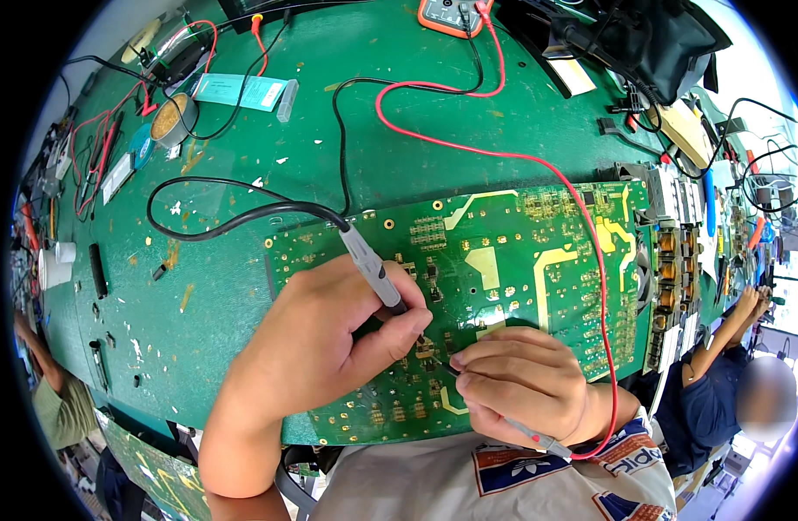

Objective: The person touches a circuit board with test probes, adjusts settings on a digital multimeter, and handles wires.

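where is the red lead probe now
In the head view, the probe is in the right hand, low and right of centre, tip over the green circuit board.

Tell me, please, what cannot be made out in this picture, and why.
In the head view:
Multimeter: top, cut off by the upper edge.
Printed circuit board: part covered by the left hand.
Red-lead probe: middle, hidden by the right hand.
Black-lead probe: tip contact, too small to tell.

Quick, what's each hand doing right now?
Left hand: closed, holding the black-wired probe.
Right hand: closed, holding the red-wired probe.
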{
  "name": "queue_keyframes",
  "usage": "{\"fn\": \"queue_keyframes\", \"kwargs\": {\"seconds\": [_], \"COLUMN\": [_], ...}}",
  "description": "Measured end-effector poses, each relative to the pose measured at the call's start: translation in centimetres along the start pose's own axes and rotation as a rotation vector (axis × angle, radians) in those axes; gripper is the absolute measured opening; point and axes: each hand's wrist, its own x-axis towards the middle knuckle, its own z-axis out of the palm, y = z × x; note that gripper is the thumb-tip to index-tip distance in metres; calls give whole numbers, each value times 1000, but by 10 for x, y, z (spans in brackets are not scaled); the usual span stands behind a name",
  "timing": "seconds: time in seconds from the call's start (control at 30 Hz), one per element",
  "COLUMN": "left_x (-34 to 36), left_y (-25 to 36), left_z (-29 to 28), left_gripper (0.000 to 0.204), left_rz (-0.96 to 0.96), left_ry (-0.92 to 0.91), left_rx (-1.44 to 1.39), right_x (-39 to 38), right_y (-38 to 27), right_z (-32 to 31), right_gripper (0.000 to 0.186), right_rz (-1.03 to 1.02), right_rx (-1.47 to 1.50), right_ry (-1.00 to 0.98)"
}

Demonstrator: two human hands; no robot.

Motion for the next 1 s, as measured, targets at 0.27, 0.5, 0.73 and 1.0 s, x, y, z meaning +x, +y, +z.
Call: {"fn": "queue_keyframes", "kwargs": {"seconds": [0.27, 0.5, 0.73, 1.0], "left_x": [-1, -6, -8, -11], "left_y": [-5, -3, -2, -7], "left_z": [2, 3, 1, 1], "left_gripper": [11, 21, 23, 24], "left_rz": [11, -84, -102, -82], "left_ry": [13, 3, -15, -6], "left_rx": [42, 6, -13, -55], "right_x": [0, -2, -4, -2], "right_y": [2, 5, 4, 2], "right_z": [0, 7, -1, 1], "right_gripper": [19, 22, 22, 21], "right_rz": [-9, -7, 8, 33], "right_rx": [31, 13, 63, 81], "right_ry": [9, 68, -26, 15]}}
